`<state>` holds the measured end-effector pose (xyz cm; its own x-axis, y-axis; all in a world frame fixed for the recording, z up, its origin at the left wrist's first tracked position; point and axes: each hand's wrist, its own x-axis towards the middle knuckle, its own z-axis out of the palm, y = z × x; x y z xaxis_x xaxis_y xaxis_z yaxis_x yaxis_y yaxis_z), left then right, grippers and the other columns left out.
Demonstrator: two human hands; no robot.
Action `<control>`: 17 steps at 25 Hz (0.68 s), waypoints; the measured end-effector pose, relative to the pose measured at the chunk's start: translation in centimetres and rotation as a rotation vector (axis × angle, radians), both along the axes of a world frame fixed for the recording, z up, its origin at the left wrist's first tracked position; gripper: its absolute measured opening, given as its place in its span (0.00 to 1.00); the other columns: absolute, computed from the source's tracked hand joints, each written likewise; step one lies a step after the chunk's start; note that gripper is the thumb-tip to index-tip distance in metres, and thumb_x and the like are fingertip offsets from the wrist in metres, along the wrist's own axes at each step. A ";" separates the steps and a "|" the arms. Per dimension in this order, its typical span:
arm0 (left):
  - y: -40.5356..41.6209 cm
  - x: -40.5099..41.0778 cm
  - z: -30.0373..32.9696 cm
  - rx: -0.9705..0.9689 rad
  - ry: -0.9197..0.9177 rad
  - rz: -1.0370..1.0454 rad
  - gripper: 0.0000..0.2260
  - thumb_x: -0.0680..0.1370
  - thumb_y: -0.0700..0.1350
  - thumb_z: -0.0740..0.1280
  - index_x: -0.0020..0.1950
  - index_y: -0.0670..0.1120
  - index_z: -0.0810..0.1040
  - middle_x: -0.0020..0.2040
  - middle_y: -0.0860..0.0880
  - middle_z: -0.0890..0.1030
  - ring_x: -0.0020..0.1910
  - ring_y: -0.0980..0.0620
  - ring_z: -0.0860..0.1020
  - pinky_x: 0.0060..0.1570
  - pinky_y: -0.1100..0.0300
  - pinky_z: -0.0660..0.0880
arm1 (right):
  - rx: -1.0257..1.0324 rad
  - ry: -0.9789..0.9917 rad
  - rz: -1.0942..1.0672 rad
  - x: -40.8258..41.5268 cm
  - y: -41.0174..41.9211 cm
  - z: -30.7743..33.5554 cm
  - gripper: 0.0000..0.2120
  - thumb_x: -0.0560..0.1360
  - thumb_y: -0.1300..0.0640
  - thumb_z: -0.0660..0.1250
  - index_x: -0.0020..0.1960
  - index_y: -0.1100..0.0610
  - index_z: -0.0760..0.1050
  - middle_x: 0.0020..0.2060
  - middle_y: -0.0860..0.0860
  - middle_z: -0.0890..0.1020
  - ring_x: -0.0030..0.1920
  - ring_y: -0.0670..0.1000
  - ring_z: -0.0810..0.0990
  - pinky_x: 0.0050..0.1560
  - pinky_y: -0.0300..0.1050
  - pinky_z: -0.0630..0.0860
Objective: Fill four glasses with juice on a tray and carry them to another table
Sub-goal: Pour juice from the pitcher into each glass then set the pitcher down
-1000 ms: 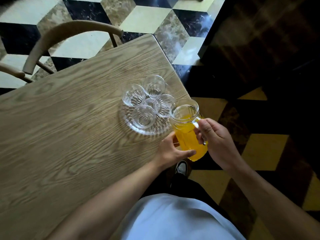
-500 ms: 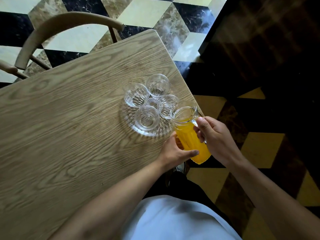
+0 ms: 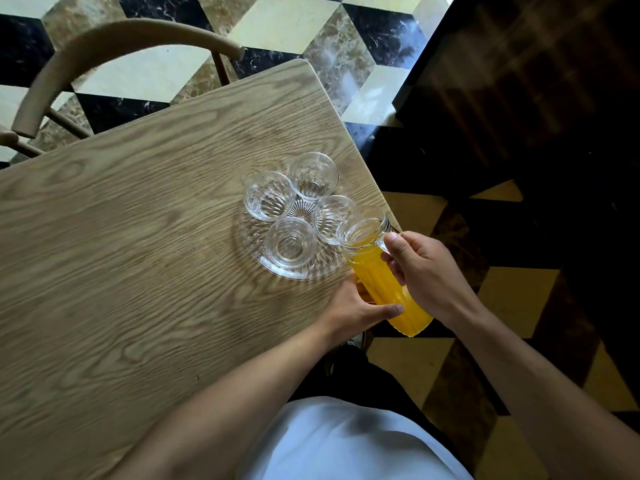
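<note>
Daylight brightens the tabletop [image 3: 138, 254] and upper left floor; the right of the frame sinks into dim shadow. Wide-angle bending at edges.

Your right hand [image 3: 427, 271] tilting the juice jug [image 3: 381, 271], your left hand [image 3: 353, 306] steadying it, four empty glasses [image 3: 291, 242] on the tray [image 3: 304, 271], wooden table [image 3: 121, 271]

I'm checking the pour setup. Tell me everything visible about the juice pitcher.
The juice pitcher is clear ribbed glass with a round open mouth and a side handle, mostly full of orange juice. It is tilted, mouth toward the nearest of the empty glasses. The right hand grips the handle; the left hand steadies its lower body. No juice is flowing yet.
</note>
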<state>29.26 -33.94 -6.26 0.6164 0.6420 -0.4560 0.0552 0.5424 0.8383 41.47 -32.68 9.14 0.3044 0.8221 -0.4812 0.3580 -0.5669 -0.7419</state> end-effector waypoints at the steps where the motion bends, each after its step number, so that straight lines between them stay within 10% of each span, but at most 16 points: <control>1: 0.0 0.1 0.1 -0.006 -0.015 -0.009 0.26 0.71 0.42 0.84 0.66 0.52 0.79 0.61 0.45 0.87 0.60 0.46 0.86 0.62 0.47 0.83 | -0.005 -0.015 0.004 0.0 0.1 -0.1 0.18 0.85 0.48 0.60 0.39 0.52 0.77 0.31 0.43 0.77 0.35 0.44 0.76 0.44 0.51 0.76; 8: 0.2 0.2 0.6 -0.027 -0.078 0.007 0.29 0.73 0.36 0.82 0.60 0.68 0.80 0.59 0.52 0.88 0.59 0.52 0.86 0.57 0.60 0.81 | -0.049 -0.061 0.015 -0.1 0.6 -0.3 0.16 0.85 0.48 0.59 0.42 0.50 0.78 0.38 0.45 0.82 0.40 0.46 0.80 0.45 0.50 0.78; 17: 0.0 0.8 -0.2 -0.070 -0.051 -0.005 0.24 0.74 0.37 0.81 0.67 0.47 0.78 0.60 0.41 0.87 0.56 0.52 0.86 0.54 0.62 0.81 | -0.073 -0.070 0.030 0.2 1.6 -0.3 0.16 0.85 0.45 0.58 0.45 0.50 0.79 0.43 0.44 0.83 0.45 0.47 0.82 0.49 0.53 0.80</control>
<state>30.07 -33.91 -6.46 0.6430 0.6063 -0.4679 0.0168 0.5997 0.8001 41.70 -31.05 8.79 0.3148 0.7949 -0.5187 0.4254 -0.6067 -0.6715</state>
